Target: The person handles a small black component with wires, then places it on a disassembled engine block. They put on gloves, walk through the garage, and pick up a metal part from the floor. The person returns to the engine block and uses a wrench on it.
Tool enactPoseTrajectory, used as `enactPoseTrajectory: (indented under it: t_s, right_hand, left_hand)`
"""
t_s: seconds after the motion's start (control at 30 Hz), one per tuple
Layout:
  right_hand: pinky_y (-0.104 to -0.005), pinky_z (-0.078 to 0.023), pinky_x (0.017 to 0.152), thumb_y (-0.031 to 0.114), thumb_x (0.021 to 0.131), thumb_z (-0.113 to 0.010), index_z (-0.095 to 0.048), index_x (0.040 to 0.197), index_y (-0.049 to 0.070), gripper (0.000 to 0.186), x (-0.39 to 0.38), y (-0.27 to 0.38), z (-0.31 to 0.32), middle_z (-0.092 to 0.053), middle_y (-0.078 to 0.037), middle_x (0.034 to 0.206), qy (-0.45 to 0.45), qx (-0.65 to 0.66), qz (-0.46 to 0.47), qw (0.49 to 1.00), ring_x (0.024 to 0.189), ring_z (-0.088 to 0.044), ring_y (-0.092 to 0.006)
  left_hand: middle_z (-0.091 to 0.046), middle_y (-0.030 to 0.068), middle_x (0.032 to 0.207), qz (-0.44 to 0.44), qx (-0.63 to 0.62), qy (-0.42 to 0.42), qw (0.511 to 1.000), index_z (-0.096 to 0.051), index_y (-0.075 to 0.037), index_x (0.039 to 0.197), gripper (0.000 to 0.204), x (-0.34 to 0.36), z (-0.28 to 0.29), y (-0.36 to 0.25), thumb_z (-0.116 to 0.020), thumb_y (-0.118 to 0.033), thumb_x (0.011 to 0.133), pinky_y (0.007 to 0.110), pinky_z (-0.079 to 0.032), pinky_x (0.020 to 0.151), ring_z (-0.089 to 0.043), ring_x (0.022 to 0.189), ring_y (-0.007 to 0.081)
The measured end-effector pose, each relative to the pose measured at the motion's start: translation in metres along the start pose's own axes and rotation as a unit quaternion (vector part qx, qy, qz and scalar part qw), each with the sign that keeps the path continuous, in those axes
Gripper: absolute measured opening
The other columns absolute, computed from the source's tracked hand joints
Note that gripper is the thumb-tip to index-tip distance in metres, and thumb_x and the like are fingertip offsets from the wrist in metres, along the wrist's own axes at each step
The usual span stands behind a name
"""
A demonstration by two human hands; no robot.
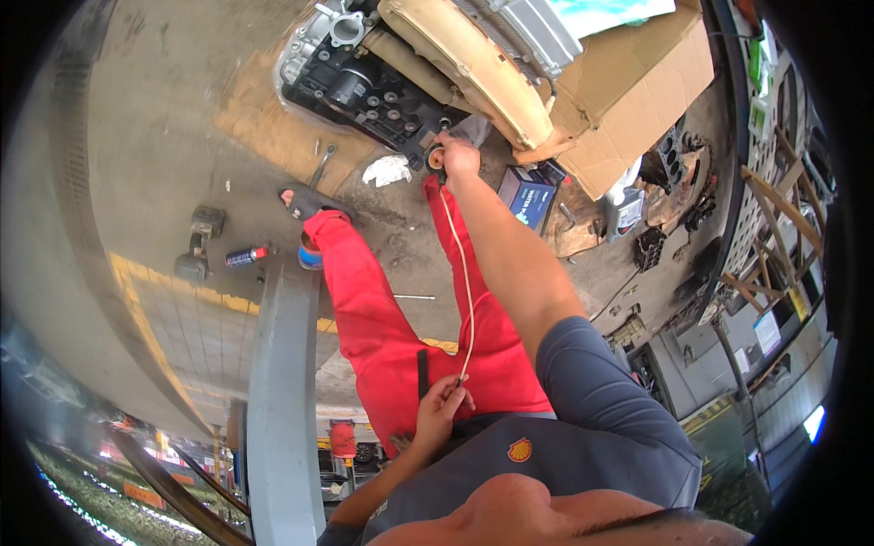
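Observation:
My right hand (457,159) is closed around a small round piece (436,159), gauge-like with a coppery rim, beside the lower end of the engine (355,86); its exact kind is hard to make out. From that hand a thin pale hose or cord (469,282) hangs down over the red trousers to my left hand (440,407). My left hand pinches its dark end near my lap. The engine has a black side with a dark cylindrical filter (353,86) and a long tan cover (473,68). A crumpled white cloth (387,170) lies just below it.
On the floor at left are a cordless power tool (200,241), a spray can (246,257) and a ratchet (323,166). A blue round tin (310,255) stands by the grey beam (282,391). Right are an open cardboard box (628,91), a blue box (528,196) and a grey bottle (625,209).

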State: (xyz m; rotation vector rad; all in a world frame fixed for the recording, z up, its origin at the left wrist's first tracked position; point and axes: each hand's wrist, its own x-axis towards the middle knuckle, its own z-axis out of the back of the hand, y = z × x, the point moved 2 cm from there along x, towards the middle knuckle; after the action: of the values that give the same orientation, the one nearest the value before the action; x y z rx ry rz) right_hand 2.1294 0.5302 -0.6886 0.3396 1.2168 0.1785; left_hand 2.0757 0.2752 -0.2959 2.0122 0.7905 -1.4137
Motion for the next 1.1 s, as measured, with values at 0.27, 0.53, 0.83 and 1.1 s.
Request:
enactPoseTrajectory:
  t_s: [0.27, 0.53, 0.83, 1.1]
  right_hand:
    - [-0.0329, -0.051, 0.083, -0.001, 0.081, -0.061, -0.078, 0.086, 0.0, 0.017, 0.015, -0.018, -0.002, -0.076, -0.012, 0.102, -0.01, -0.031, 0.026, 0.999, 0.097, -0.069, -0.0243]
    - [-0.034, -0.049, 0.072, 0.014, 0.085, -0.071, -0.077, 0.084, 0.001, 0.014, 0.001, -0.008, -0.001, -0.073, -0.011, 0.085, -0.017, -0.019, -0.032, 0.999, 0.077, -0.065, -0.0209]
    - [-0.0323, -0.045, 0.061, 0.016, 0.085, -0.072, -0.076, 0.084, -0.001, 0.018, -0.005, -0.006, -0.001, -0.069, -0.009, 0.073, -0.006, -0.021, 0.026, 0.999, 0.065, -0.06, -0.0171]
    - [-0.0319, -0.046, 0.06, 0.013, 0.089, -0.068, -0.077, 0.088, -0.001, 0.016, -0.005, -0.004, -0.006, -0.07, -0.009, 0.074, 0.001, -0.006, 0.035, 0.999, 0.062, -0.06, -0.0166]
  left_hand:
    - [-0.067, 0.0094, 0.091, -0.001, 0.002, 0.0, 1.0, -0.056, 0.004, 0.134, 0.03, -0.001, 0.002, -0.002, -0.052, -0.008, 0.107, 0.03, -0.052, 0.082, -0.064, 0.084, 0.0163]
    - [-0.067, 0.0095, 0.091, 0.008, 0.009, -0.007, 1.0, -0.056, 0.004, 0.134, 0.03, 0.0, 0.001, -0.006, -0.052, -0.008, 0.107, 0.029, -0.052, 0.082, -0.064, 0.084, 0.0162]
    - [-0.067, 0.0089, 0.09, 0.002, 0.014, -0.008, 1.0, -0.057, 0.003, 0.134, 0.03, 0.001, -0.001, -0.009, -0.052, -0.008, 0.107, 0.029, -0.052, 0.082, -0.064, 0.083, 0.0156]
    - [-0.066, 0.0083, 0.09, -0.004, 0.011, -0.012, 1.0, -0.057, 0.003, 0.134, 0.03, 0.0, -0.002, -0.007, -0.052, -0.008, 0.107, 0.029, -0.052, 0.081, -0.064, 0.083, 0.0153]
